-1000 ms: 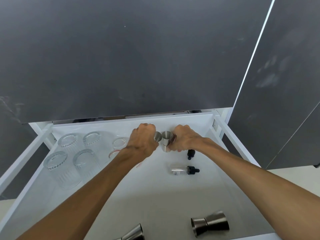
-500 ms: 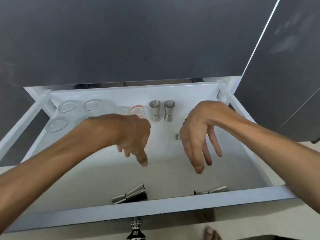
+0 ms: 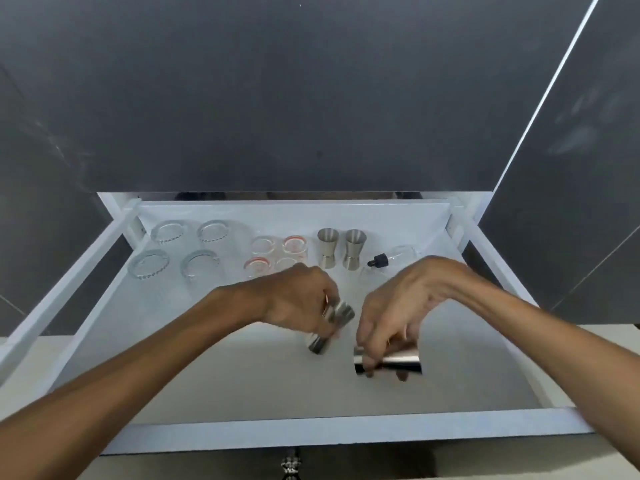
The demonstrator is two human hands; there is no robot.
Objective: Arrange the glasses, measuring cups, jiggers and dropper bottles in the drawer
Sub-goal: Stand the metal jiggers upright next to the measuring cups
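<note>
The white drawer (image 3: 311,433) is pulled out below me. My left hand (image 3: 299,303) grips a steel jigger (image 3: 330,329), tilted, above the drawer floor. My right hand (image 3: 401,310) grips another steel jigger (image 3: 388,363) lying sideways near the floor. Two more jiggers (image 3: 327,247) (image 3: 353,247) stand upright at the back. Several ribbed glasses (image 3: 169,232) stand back left. Small measuring cups (image 3: 294,244) with red markings sit in the middle back. A dropper bottle (image 3: 391,256) with a black cap lies on its side back right, partly behind my right hand.
A dark grey countertop (image 3: 277,98) overhangs the drawer's back. White drawer rails (image 3: 69,282) run along the left and right (image 3: 491,258). A dark cabinet panel (image 3: 588,168) stands to the right. A metal handle (image 3: 291,464) shows under the drawer front.
Both hands left the two upright jiggers at the back, came toward the drawer front and closed on the two jiggers lying there, which are now lifted.
</note>
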